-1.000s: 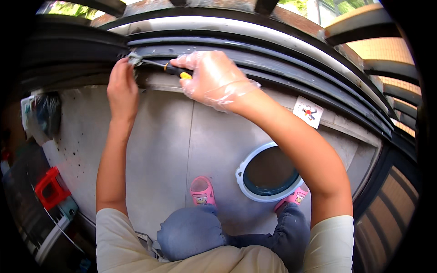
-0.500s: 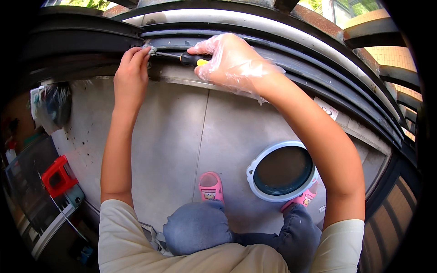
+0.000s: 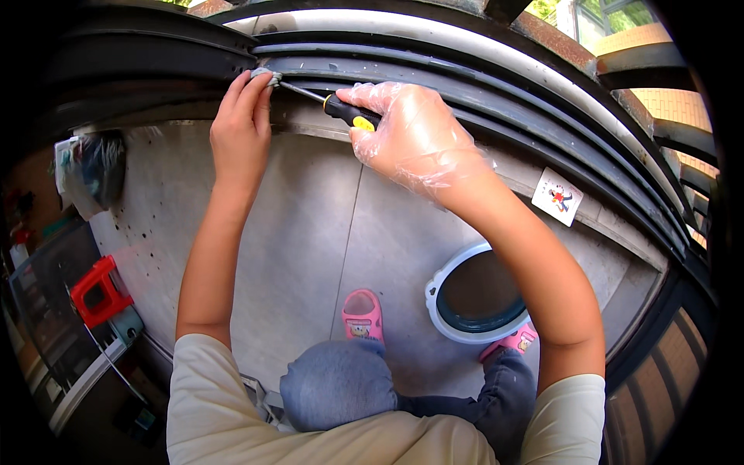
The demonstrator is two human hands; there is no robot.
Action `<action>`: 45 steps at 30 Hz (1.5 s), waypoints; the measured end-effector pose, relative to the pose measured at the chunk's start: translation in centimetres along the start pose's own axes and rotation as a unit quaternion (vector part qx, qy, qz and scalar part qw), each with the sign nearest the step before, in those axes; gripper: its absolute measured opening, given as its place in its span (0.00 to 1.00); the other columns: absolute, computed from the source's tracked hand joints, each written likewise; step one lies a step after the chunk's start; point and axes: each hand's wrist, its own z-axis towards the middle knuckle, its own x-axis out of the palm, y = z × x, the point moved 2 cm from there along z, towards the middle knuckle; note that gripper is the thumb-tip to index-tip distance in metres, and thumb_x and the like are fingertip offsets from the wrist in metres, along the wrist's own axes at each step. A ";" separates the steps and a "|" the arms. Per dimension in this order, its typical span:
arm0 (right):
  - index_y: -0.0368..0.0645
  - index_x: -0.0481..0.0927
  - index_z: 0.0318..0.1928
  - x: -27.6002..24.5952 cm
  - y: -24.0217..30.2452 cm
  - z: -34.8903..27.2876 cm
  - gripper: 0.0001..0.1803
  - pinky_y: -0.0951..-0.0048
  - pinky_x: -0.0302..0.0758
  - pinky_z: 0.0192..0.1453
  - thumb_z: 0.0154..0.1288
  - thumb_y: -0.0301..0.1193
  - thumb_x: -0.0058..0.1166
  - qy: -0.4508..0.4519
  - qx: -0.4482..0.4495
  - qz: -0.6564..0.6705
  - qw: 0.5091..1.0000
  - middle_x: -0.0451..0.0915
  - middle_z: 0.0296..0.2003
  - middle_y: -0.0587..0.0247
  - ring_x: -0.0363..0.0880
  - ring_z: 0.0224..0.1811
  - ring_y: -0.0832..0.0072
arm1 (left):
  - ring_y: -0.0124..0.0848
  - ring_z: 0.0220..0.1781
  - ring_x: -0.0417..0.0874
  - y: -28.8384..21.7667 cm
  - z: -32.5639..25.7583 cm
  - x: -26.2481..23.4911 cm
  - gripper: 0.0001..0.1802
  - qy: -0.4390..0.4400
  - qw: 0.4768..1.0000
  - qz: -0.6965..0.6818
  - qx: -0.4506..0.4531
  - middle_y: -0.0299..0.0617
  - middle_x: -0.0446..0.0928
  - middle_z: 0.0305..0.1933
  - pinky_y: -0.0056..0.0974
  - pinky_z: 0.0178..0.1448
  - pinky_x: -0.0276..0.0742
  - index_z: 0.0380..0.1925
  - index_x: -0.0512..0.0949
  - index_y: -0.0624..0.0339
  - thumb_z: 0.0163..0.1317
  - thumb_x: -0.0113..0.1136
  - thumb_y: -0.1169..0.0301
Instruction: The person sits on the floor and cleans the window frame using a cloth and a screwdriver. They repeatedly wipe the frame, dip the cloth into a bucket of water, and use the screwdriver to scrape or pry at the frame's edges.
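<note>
My right hand point(image 3: 418, 132), in a clear plastic glove, is closed on the black and yellow handle of a screwdriver point(image 3: 351, 111). Its metal shaft slants up and left to a small bunched grey cloth point(image 3: 267, 77) around the tip. Bare and ungloved, my left hand point(image 3: 242, 128) pinches that cloth between thumb and fingers. Both hands are over the near side of the dark sliding-window track point(image 3: 403, 71), close to its left corner; whether the cloth touches the track I cannot tell. The screwdriver's tip is hidden by the cloth.
A pale blue basin point(image 3: 435, 306) of murky water stands on the grey tiled floor point(image 3: 302, 232), beside my pink clog. A white picture card point(image 3: 556, 197) lies on the ledge at right. Metal bars point(image 3: 659, 66) run beyond the track. At left are a red plastic object point(image 3: 101, 291) and a hanging bag point(image 3: 93, 170).
My right hand and the screwdriver handle have come lower and nearer, so the shaft slants more. My left hand still pinches the cloth at the tip. More of the card shows.
</note>
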 end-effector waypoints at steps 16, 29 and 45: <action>0.43 0.78 0.52 3.5 -0.3 -1.9 0.22 0.68 0.75 0.48 0.53 0.24 0.56 -0.030 -0.039 0.140 0.989 0.79 0.45 0.44 0.80 0.43 0.54 | 0.21 0.40 0.78 1.5 -1.2 0.5 0.12 -0.114 0.947 -0.269 -0.137 0.38 0.79 0.43 0.24 0.44 0.74 0.47 0.75 0.65 0.65 0.55 0.74; 0.46 0.78 0.52 3.2 0.4 -5.4 0.22 0.67 0.74 0.50 0.53 0.24 0.54 -0.015 -0.038 0.074 0.996 0.79 0.46 0.47 0.79 0.46 0.55 | 0.25 0.41 0.77 2.7 -3.5 0.4 0.12 -0.110 0.695 -0.620 -0.348 0.41 0.76 0.43 0.30 0.46 0.74 0.48 0.70 0.64 0.68 0.51 0.71; 0.36 0.73 0.52 -5.0 -2.3 -17.5 0.20 0.80 0.71 0.37 0.60 0.29 0.59 0.105 0.260 0.235 0.931 0.76 0.31 0.66 0.74 0.32 0.82 | 0.21 0.24 0.61 -2.9 -9.9 -2.7 0.13 0.116 0.412 -0.742 -0.516 0.32 0.67 0.28 0.29 0.29 0.62 0.38 0.74 0.60 0.71 0.45 0.63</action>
